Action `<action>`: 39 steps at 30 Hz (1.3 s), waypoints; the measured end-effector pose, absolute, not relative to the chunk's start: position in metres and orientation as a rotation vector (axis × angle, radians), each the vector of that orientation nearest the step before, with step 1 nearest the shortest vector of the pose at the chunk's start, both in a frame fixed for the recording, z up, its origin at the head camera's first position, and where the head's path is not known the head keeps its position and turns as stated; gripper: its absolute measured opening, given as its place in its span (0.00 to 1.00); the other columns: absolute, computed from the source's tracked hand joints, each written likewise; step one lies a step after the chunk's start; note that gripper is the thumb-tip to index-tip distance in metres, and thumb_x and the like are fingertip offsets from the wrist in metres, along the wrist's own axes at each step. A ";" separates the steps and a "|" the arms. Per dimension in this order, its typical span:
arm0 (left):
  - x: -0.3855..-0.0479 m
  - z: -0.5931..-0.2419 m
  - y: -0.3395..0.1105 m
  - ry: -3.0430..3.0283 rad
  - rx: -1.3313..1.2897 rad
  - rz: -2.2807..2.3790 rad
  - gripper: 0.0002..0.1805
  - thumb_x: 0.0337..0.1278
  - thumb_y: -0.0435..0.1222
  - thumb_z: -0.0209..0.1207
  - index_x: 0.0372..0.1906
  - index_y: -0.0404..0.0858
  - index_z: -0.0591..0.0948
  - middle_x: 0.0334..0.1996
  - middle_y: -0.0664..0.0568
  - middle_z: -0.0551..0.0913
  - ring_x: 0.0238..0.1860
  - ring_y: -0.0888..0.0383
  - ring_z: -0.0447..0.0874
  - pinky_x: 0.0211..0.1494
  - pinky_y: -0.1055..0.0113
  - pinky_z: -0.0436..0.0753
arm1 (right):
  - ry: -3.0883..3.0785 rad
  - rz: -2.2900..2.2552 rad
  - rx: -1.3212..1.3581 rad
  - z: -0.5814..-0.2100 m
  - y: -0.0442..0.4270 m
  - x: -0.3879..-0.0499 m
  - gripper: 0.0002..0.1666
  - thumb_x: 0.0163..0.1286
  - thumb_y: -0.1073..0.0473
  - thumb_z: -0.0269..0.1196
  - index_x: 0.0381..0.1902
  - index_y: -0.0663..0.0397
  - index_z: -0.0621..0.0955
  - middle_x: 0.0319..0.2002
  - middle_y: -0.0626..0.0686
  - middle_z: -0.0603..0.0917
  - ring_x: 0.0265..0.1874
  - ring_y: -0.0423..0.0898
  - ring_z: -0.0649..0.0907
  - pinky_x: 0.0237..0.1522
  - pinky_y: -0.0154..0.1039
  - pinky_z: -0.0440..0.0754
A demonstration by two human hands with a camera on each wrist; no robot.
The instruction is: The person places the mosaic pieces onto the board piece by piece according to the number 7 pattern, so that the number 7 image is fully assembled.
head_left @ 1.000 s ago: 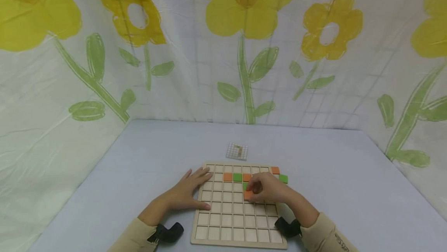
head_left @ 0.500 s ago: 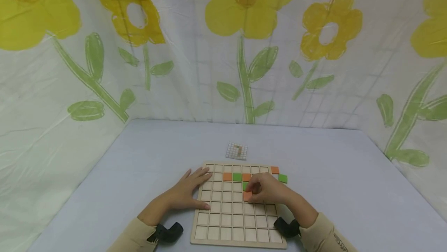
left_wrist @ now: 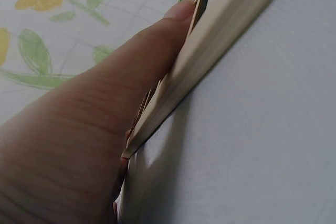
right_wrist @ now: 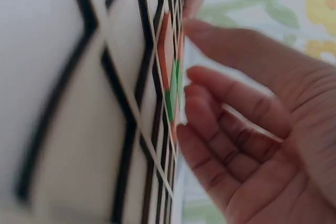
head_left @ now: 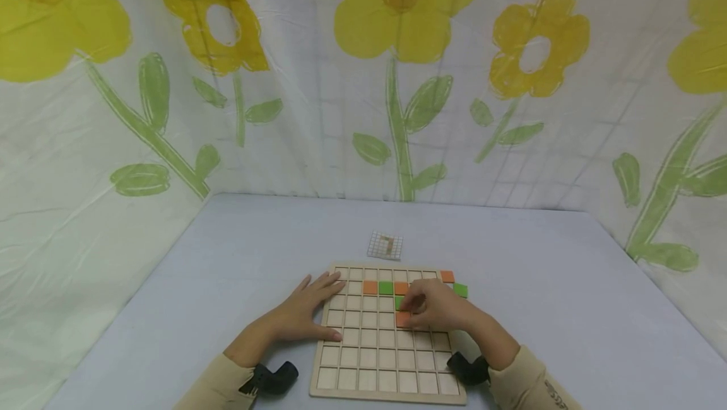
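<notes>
A pale wooden grid board lies on the table. Spread flat, my left hand rests on its left edge; in the left wrist view the thumb lies across the rim. My right hand bends over the board, thumb and index finger at opposite edges of an orange square tile in the grid. Partly hidden by those fingers is a green tile just above it. Along the row above sit an orange tile, a green tile and another orange tile.
At the board's top right corner lies a loose orange tile; a green tile lies by the right edge. Beyond the board is a small card printed with a grid pattern. A flowered curtain hangs behind the table.
Both hands stay almost in place. The thumb and index finger of my right hand remain at the orange tile, with barely any visible shift.
</notes>
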State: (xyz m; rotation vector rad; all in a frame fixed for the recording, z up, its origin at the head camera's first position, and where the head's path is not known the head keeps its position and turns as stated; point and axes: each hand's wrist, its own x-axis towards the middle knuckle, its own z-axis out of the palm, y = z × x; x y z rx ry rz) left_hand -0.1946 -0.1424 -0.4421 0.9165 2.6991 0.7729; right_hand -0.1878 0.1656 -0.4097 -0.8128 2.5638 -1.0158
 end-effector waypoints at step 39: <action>-0.195 -0.443 -0.142 2.702 0.916 0.771 0.55 0.37 0.65 0.63 0.71 0.45 0.58 0.74 0.51 0.51 0.75 0.49 0.43 0.76 0.46 0.36 | 2.755 -1.094 -0.387 -0.418 0.266 -0.212 0.20 0.50 0.59 0.72 0.41 0.63 0.82 0.37 0.53 0.83 0.35 0.42 0.78 0.33 0.29 0.79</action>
